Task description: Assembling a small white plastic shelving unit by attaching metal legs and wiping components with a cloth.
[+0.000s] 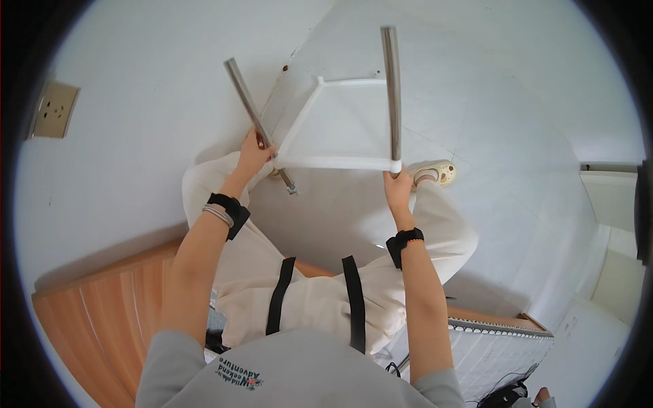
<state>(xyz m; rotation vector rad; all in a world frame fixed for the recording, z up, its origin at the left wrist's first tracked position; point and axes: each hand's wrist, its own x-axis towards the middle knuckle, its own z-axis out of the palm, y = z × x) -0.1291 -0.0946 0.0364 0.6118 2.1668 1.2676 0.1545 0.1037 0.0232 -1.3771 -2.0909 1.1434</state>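
Between my hands is a white four-sided frame (337, 163) with rounded corners, its near bar level in front of my knees. A silvery metal tube (243, 92) slants past its near left corner, and my left hand (252, 158) is closed around this tube close to that corner. The tube's lower end shows a small fitting (292, 190). A second metal tube (392, 95) rises from the near right corner. My right hand (398, 187) is closed just under that corner; what its fingers wrap, likely the tube's lower end, is mostly hidden.
At left, a beige wall socket (58, 109) sits on the white wall. A wood-grain panel (109, 306) lies low on the left, and a bed-like white quilted surface (496, 347) is behind at right. Black cables and a bag (503, 394) lie there. My shoe (439, 173) rests on the tiled floor.
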